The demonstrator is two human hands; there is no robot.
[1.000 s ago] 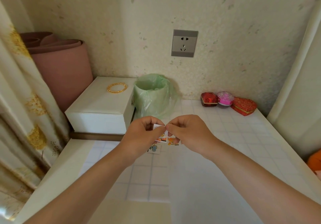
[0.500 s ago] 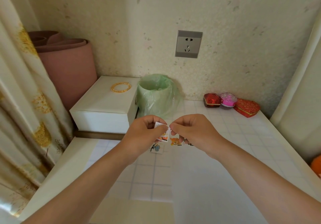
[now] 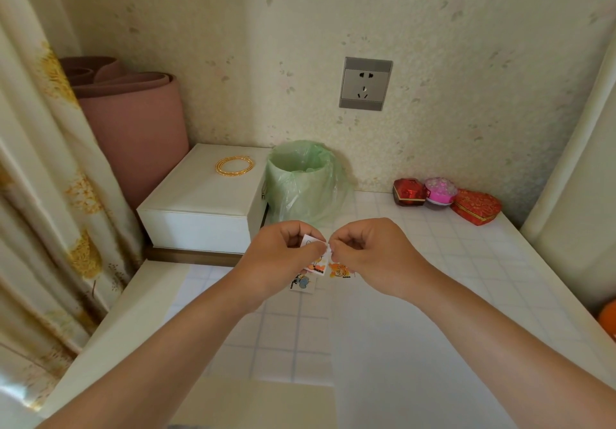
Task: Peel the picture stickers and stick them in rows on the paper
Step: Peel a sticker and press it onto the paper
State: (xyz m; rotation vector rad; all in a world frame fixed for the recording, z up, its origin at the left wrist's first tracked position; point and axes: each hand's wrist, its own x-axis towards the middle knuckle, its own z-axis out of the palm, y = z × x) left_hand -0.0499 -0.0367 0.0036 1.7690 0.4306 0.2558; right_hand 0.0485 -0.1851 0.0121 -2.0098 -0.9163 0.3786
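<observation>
Held sticker sheet (image 3: 311, 241), pinched between left hand (image 3: 283, 257) and right hand (image 3: 370, 255): mostly covered by fingertips, print unreadable. Stuck stickers (image 3: 338, 269) just below the right hand's fingers: partly hidden by both hands, count unclear. Orange object (image 3: 608, 318), far right of the right hand: cut by frame edge, unidentifiable.

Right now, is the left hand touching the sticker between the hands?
Touching. The head view shows the left hand pinching the sticker between thumb and fingers; the right hand pinches its other edge.

bin bag (image 3: 305, 185): green | roll (image 3: 133, 128): pink | curtain (image 3: 50, 162): cream, gold flowers
</observation>
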